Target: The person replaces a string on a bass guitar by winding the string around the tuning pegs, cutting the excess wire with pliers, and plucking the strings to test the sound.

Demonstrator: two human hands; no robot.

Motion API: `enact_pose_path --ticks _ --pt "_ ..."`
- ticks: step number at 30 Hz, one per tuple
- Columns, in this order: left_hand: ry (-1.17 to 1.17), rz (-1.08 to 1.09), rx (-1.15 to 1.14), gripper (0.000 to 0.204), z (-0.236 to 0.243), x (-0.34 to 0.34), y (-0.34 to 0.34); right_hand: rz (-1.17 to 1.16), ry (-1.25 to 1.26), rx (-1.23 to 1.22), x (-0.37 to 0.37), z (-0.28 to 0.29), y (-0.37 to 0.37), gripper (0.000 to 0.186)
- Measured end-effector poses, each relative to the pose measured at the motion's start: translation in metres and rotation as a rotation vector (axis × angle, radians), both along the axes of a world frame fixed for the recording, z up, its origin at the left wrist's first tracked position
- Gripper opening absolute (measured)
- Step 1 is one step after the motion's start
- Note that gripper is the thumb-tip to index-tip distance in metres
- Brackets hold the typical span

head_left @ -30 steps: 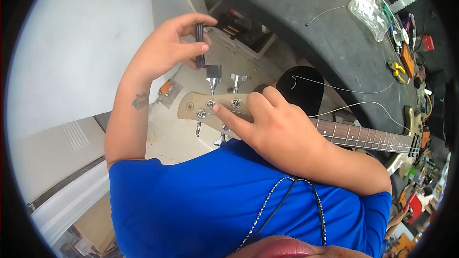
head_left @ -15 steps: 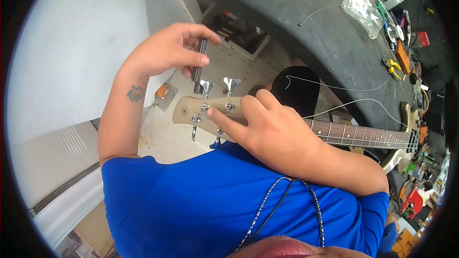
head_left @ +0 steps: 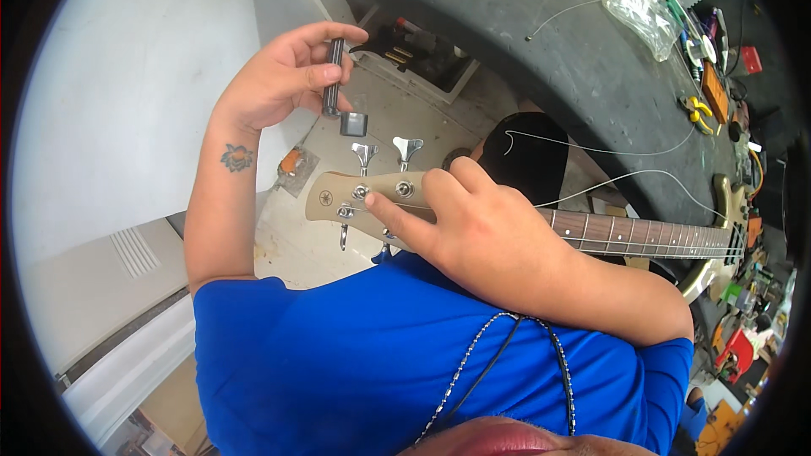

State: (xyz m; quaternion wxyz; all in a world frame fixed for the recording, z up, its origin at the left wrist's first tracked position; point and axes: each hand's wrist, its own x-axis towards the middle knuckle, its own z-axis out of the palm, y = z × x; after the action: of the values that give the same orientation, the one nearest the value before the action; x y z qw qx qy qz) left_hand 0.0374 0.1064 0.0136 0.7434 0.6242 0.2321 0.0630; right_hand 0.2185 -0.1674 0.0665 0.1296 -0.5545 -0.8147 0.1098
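My left hand [head_left: 291, 76] holds a black string winder [head_left: 333, 80] by its handle, fingers closed round it. The winder's boxy socket [head_left: 354, 124] hangs just above the tuning keys, apart from them. A bass guitar lies across my body, its pale headstock [head_left: 325, 181] pointing left. My right hand [head_left: 494, 232] is wrapped over the neck end of the headstock, with one digit stretched to a tuning post [head_left: 361, 192] and against a string. Two silver tuning keys [head_left: 407, 149] stick up from the far edge. The right hand hides part of the headstock and the nut.
A dark curved workbench [head_left: 473, 0] runs along the far side. On it lie a clear plastic bag [head_left: 640, 13], yellow-handled pliers [head_left: 700, 114] and several tools. A loose string [head_left: 625, 158] arches over the fretted neck [head_left: 634, 236]. An open drawer [head_left: 456, 89] sits below the bench.
My left hand has moved slightly up and left with the string winder, lifting it away from the tuning keys. The winder's socket now shows out to the side. The right hand stays put.
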Motion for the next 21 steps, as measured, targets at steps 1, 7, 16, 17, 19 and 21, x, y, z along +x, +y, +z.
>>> enact_pose_path --ticks 1,7,16,17,19,21 --pt "0.035 -0.029 -0.014 0.067 -0.001 0.002 -0.001 -0.002 0.002 -0.003 0.001 0.001 0.000 0.050" --pt "-0.069 -0.150 -0.063 0.051 -0.027 0.012 0.012 0.001 0.026 -0.020 0.002 0.004 -0.001 0.051" --pt "0.080 -0.287 -0.004 0.032 -0.054 0.055 -0.025 0.015 0.036 -0.051 0.003 0.006 -0.005 0.052" --pt "0.134 -0.339 -0.003 0.032 -0.062 0.048 -0.022 0.026 0.022 -0.042 0.004 0.006 -0.006 0.052" --pt "0.228 -0.348 0.013 0.030 -0.061 0.031 -0.010 0.010 0.030 -0.027 0.004 0.004 -0.005 0.052" --pt "0.106 -0.320 -0.082 0.028 -0.056 -0.001 0.009 0.000 0.041 -0.019 0.003 0.003 -0.006 0.053"
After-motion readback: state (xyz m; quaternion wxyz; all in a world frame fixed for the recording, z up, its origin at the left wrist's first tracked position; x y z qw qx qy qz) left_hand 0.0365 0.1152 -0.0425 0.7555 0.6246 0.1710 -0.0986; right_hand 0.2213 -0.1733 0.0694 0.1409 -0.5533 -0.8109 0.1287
